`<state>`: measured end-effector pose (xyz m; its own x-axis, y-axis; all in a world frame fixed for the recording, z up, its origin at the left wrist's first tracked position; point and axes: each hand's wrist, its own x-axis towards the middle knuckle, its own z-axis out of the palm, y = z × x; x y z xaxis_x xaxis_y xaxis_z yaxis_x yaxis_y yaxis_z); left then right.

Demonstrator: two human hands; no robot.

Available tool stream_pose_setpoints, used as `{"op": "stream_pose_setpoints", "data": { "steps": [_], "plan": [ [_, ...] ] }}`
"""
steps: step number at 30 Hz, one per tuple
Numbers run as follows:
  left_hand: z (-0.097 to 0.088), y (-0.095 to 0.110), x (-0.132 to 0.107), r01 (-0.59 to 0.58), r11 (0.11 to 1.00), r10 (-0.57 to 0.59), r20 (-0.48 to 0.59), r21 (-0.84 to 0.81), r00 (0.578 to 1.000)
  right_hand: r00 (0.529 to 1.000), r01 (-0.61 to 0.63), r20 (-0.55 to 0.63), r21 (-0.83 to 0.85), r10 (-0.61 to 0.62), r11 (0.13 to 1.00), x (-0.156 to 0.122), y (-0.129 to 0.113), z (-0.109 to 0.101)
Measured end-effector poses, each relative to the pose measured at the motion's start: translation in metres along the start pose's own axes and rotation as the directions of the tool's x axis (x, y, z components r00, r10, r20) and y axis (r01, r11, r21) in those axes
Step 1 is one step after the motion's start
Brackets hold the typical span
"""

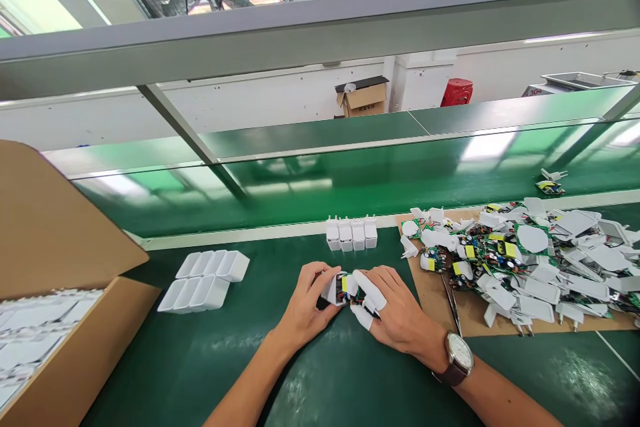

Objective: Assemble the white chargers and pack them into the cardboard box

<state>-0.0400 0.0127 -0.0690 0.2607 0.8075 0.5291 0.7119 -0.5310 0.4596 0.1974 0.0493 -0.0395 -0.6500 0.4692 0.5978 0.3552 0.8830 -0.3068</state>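
Observation:
Both hands meet over the green mat near its middle. My left hand point(307, 303) is closed round a white charger shell point(331, 288) with a small circuit board point(345, 285) showing in its open end. My right hand point(395, 310), with white finger cots on two fingertips and a wristwatch point(457, 357) on the wrist, pinches the same part from the right. Just beyond the hands stands a row of several white charger bodies point(351, 233).
A heap of white covers and circuit boards point(525, 260) lies on brown card point(475, 313) at the right, with tweezers point(453, 303) beside it. Two rows of empty white shells point(205, 280) lie left. An open cardboard box point(60, 340) fills the far left. A conveyor belt point(350, 180) runs behind.

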Motion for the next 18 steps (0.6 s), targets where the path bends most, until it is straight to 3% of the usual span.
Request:
{"op": "stream_pose_setpoints", "data": {
  "steps": [18],
  "plan": [
    [0.0002,0.0027,0.0018,-0.014,1.000,0.014,-0.049,-0.003,0.999,1.000,0.003,-0.010,-0.014,-0.003,1.000,0.0030,-0.0009,-0.0013]
  ]
}}
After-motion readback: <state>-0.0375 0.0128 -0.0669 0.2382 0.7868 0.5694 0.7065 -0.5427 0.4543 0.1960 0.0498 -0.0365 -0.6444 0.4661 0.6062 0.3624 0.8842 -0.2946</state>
